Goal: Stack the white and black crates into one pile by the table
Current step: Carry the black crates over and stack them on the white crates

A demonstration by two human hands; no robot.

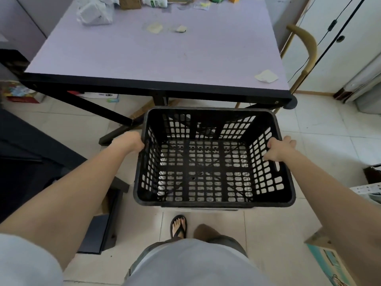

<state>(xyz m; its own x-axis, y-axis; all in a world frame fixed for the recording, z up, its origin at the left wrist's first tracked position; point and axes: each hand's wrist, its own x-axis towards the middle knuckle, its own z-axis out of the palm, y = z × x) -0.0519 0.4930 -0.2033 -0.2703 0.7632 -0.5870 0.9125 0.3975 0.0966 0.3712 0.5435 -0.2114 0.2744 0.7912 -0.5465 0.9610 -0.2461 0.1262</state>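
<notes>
A black perforated crate (pixel 214 200) is in front of me, just short of the table's near edge. My left hand (pixel 132 141) grips its left rim and my right hand (pixel 278 149) grips its right rim, fingers hooked inside the wall. Through the crate's holes and under its near edge a pale white surface (pixel 198 209) shows, seemingly a white crate beneath it; I cannot tell whether the two touch. The crate is empty.
The lavender table (pixel 165 58) with a black edge and black crossed legs (pixel 115 118) stands right behind the crate. A wooden chair (pixel 307 50) is at the right, dark furniture (pixel 31 162) at the left, a cardboard box (pixel 327 263) at bottom right. My sandalled foot (pixel 178 227) is on the tiled floor.
</notes>
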